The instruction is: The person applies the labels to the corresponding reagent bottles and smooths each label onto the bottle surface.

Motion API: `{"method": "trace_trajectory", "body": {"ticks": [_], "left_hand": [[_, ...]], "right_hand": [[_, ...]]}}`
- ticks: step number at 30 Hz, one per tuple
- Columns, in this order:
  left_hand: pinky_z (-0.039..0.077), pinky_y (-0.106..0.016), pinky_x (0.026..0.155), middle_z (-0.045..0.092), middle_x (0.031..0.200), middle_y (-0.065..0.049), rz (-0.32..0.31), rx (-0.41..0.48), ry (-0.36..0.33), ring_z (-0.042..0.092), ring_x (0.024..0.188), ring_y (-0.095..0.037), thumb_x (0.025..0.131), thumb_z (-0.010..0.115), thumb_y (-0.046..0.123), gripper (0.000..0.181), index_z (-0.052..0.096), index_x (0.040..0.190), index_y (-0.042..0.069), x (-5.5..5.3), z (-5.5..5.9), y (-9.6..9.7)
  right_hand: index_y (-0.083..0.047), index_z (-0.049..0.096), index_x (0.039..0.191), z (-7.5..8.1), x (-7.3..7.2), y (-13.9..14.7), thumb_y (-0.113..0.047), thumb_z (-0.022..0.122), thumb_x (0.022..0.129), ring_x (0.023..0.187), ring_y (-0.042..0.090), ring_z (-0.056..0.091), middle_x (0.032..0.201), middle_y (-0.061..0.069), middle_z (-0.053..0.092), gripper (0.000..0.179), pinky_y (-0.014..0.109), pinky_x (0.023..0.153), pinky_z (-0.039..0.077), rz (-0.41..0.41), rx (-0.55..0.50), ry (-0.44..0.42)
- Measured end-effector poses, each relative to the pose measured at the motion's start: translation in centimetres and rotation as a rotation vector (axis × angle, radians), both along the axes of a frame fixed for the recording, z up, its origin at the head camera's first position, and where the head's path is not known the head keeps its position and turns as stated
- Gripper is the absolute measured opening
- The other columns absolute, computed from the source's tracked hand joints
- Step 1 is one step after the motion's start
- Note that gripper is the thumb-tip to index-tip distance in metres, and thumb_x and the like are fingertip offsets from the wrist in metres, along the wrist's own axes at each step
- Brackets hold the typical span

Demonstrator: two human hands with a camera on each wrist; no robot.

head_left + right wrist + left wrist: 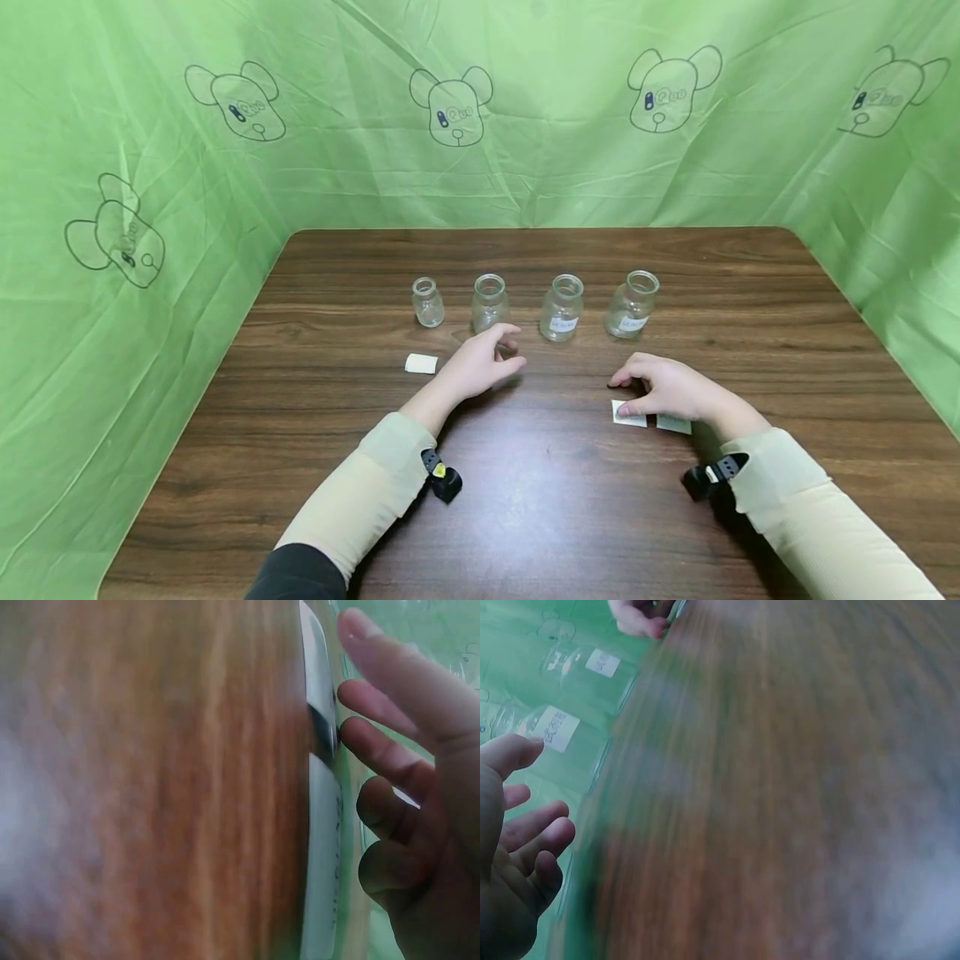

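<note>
My left hand (480, 364) hovers in front of a clear glass jar (491, 302) and hides its lower part. Its fingers are loosely bent around nothing, as the left wrist view also shows. Over on the right, my right hand (675, 388) is just above two small white paper labels. Its thumb overlaps the left label (628, 419) in the head view, and the palm is over the right label (674, 424), which bears faint print. In the right wrist view, the fingers (386, 754) are spread beside the labels, pinching nothing.
Two glass jars with printed labels, one mid-right (561, 309) and one far right (632, 306), stand in the row. A smaller jar (428, 303) is at its left end. A blank white slip (421, 363) lies before it. Green cloth (540, 183) surrounds the wooden table (540, 517).
</note>
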State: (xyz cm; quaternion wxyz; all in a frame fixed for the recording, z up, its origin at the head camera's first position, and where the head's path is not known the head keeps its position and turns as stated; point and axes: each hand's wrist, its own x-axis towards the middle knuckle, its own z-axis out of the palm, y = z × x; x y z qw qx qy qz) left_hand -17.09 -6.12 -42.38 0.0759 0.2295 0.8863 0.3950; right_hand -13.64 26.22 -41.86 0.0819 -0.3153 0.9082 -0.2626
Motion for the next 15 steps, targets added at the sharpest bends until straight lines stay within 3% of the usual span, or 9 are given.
{"method": "trace_trajectory", "body": {"ticks": [4,10,15], "left_hand": [[0.047,-0.026,0.066,0.063,0.113,-0.001,-0.009,-0.015,-0.019,0.056,0.073,-0.008,0.089,0.064,0.030,0.047,0.050,0.130,0.012,0.0,-0.1,-0.4],[0.047,-0.026,0.063,0.064,0.111,0.002,-0.011,-0.007,-0.037,0.056,0.072,-0.008,0.089,0.064,0.032,0.045,0.052,0.128,0.014,0.1,-0.3,-0.8],[0.047,-0.027,0.061,0.064,0.109,0.005,0.011,0.003,-0.035,0.056,0.071,-0.008,0.088,0.065,0.031,0.044,0.053,0.127,0.015,0.2,-0.5,-1.1]], "right_hand": [[-0.017,0.068,0.103,-0.1,0.2,-0.2,-0.040,0.077,0.074,0.083,0.008,0.053,0.096,-0.009,0.058,0.039,0.027,0.072,0.043,0.030,-0.004,0.015],[-0.019,0.065,0.105,-0.2,0.8,-0.4,-0.043,0.079,0.071,0.086,0.007,0.052,0.098,-0.011,0.056,0.044,0.030,0.076,0.043,0.001,0.042,0.015],[-0.022,0.066,0.098,-0.2,0.8,-0.6,-0.035,0.076,0.077,0.083,0.006,0.053,0.093,-0.013,0.055,0.027,0.030,0.074,0.044,-0.008,0.065,0.040]]}}
